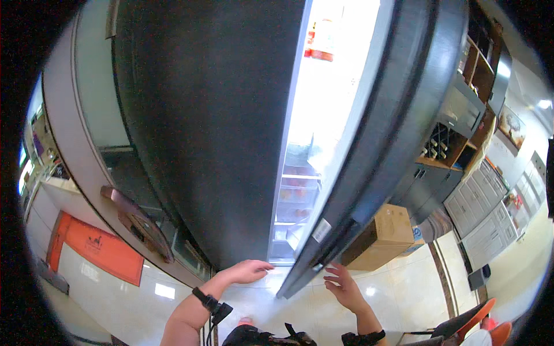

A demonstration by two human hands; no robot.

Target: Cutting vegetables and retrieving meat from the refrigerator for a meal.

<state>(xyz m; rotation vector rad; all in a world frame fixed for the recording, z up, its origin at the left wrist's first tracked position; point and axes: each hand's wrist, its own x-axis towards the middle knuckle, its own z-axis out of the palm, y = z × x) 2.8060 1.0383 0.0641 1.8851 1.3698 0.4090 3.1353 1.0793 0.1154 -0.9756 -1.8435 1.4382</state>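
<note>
A tall dark refrigerator stands before me, its left door [207,129] closed and its right door [368,151] ajar. Bright light fills the gap between them. Inside, a jar with a red base [322,41] sits high up, and clear drawers [298,194] with blurred contents lie lower down. My left hand [249,271] hovers low in front of the left door, fingers pointing towards the gap and holding nothing. On the outer side of the right door is my right hand [343,287], its fingers spread and curved close to the door; whether they touch it I cannot tell.
A cardboard box [385,238] stands on the floor behind the right door. Left of the refrigerator is a glazed door panel with a bronze handle [138,225]. An orange mat [101,246] lies beyond it. Orange-edged chairs [467,322] stand at the lower right.
</note>
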